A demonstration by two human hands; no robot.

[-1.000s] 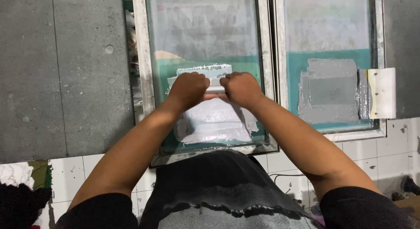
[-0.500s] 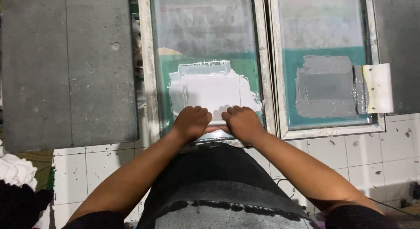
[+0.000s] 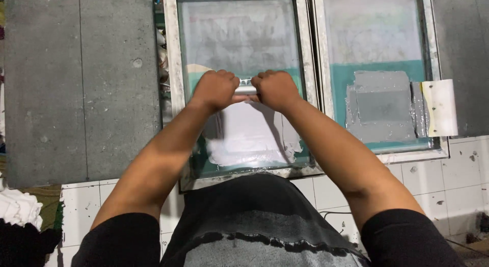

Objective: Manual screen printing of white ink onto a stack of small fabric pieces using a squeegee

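Observation:
My left hand (image 3: 216, 88) and my right hand (image 3: 274, 88) sit side by side, both closed on a squeegee (image 3: 246, 87), of which only a short pale strip shows between them. The squeegee rests on the mesh of a metal-framed printing screen (image 3: 172, 68) in the middle of the view. Below my hands a patch of white ink (image 3: 249, 139) covers the green lower part of the mesh. My forearms stretch out from the bottom edge over a black garment (image 3: 249, 216).
A second framed screen (image 3: 377, 53) lies to the right, with grey ink (image 3: 382, 106) on it and a white scraper (image 3: 439, 108) at its right side. A grey slab (image 3: 81, 88) lies to the left. White cloth (image 3: 18, 208) sits at the bottom left over white tiles (image 3: 438, 180).
My hands were up the screen a second ago, came down to its near edge, and have now pushed the squeegee back up to the middle. The white ink patch lies below them again.

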